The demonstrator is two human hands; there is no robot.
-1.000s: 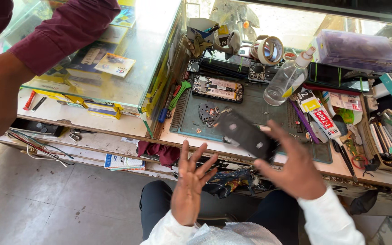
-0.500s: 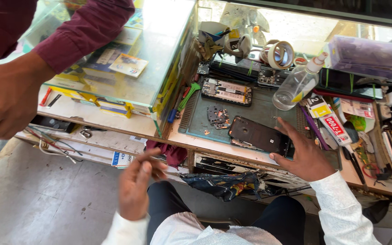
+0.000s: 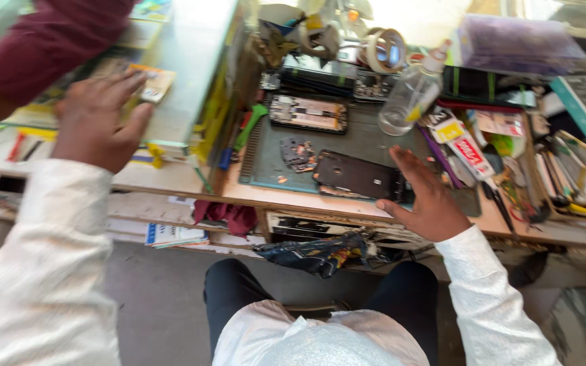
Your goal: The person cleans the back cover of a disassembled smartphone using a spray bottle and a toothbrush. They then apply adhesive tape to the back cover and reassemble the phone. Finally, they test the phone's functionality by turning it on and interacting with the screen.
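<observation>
The right hand [image 3: 428, 203] lies flat, fingers spread, touching a dark flat phone [image 3: 357, 176]. The left hand [image 3: 100, 118] reaches open over the shiny glass case [image 3: 184, 81], holding nothing.

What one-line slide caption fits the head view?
Right hand rests on a dark phone on the work mat; left hand reaches toward the glass counter.

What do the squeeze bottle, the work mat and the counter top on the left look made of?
Squeeze bottle: clear plastic, likely; the mat shows through it. Work mat: dull grey-green, matte, probably rubber or silicone. Counter top: glass, glossy; cards show beneath it. Right hand rests on the mat; left hand reaches over the counter.
</observation>
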